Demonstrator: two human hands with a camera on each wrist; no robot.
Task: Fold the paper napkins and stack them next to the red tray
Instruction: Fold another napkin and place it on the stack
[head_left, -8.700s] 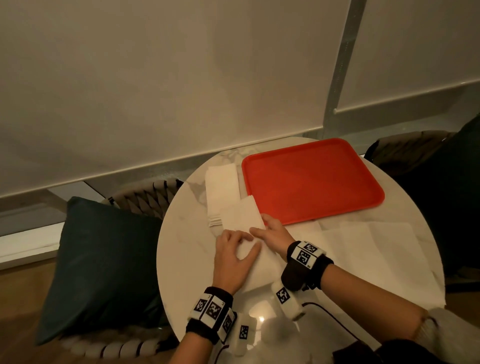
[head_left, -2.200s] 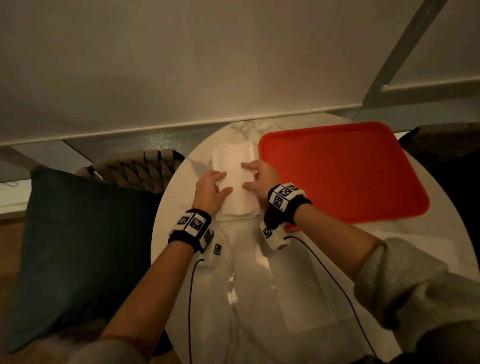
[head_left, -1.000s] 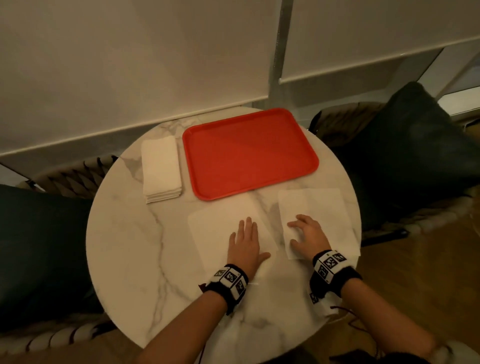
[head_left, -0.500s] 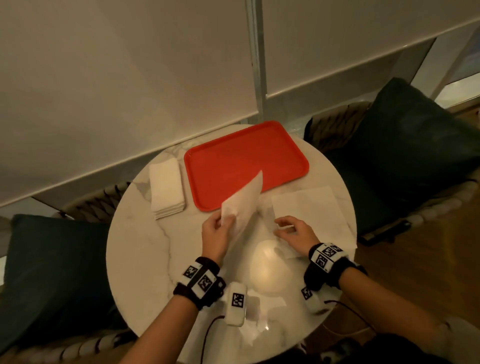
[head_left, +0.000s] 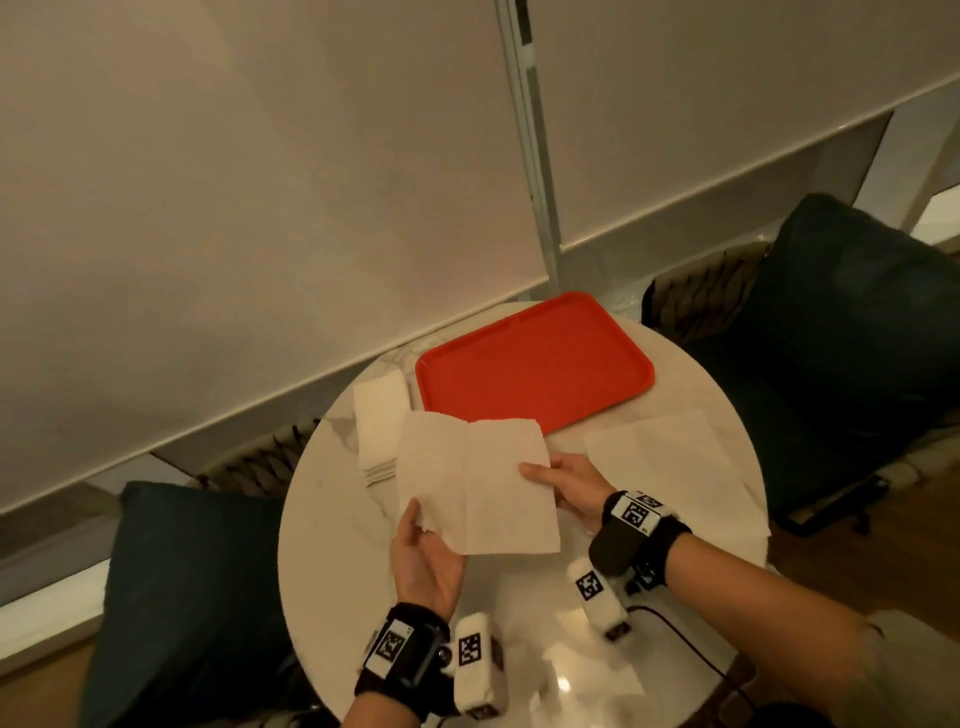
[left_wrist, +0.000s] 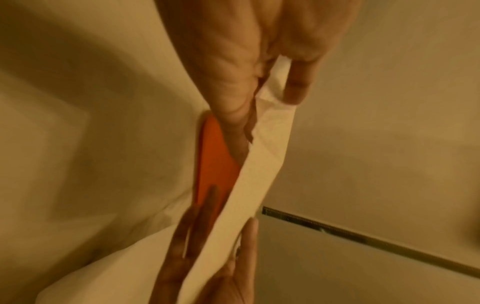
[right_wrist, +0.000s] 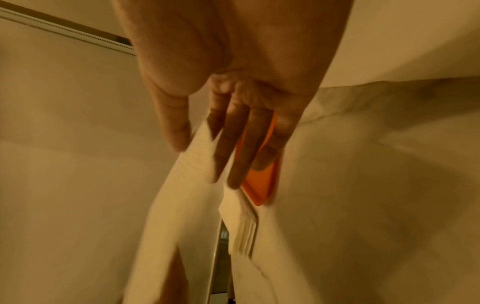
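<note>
Bare table (head_left: 332, 545) left of held napkin (head_left: 478, 483); tray (head_left: 535, 364) bounds far side

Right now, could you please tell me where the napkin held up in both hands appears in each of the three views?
Head: the held napkin is centre frame, above the table, between the left hand and right hand.
Left wrist: a pale strip running down the middle, seen edge-on.
Right wrist: a pale band left of centre, under the fingers.
Shared landmark: the red tray, visible as an orange sliver.
</note>
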